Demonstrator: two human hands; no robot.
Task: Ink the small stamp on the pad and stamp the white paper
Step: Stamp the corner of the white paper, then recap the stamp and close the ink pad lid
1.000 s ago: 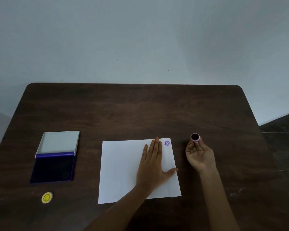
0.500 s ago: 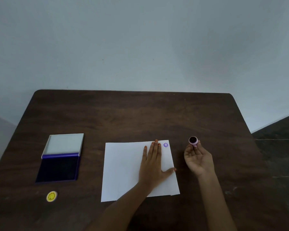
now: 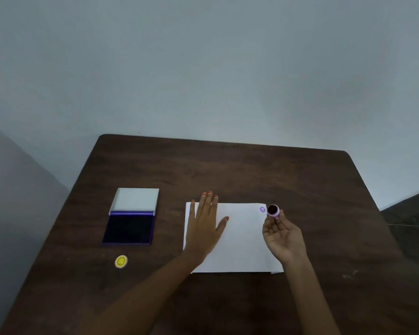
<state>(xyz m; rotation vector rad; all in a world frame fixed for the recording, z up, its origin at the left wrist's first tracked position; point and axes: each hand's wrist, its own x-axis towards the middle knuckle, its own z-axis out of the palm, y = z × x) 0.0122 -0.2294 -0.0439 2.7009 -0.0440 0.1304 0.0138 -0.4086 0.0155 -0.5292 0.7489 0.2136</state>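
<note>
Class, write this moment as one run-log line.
left hand: flat on white paper | right hand: holds small stamp, inked face up | purple print: on paper | ink pad: open

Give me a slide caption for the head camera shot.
Left hand flat on the paper, right hand holding the stamp face-up beside a purple print; ink pad open.

Dim, even light with a cool grey-blue cast; source not visible. Wall falls off darker toward the left edge. Dark surface shows no glare, only faint shadows. Soft overall focus, slight blur. Wide-angle bending skews the surface edges.
</note>
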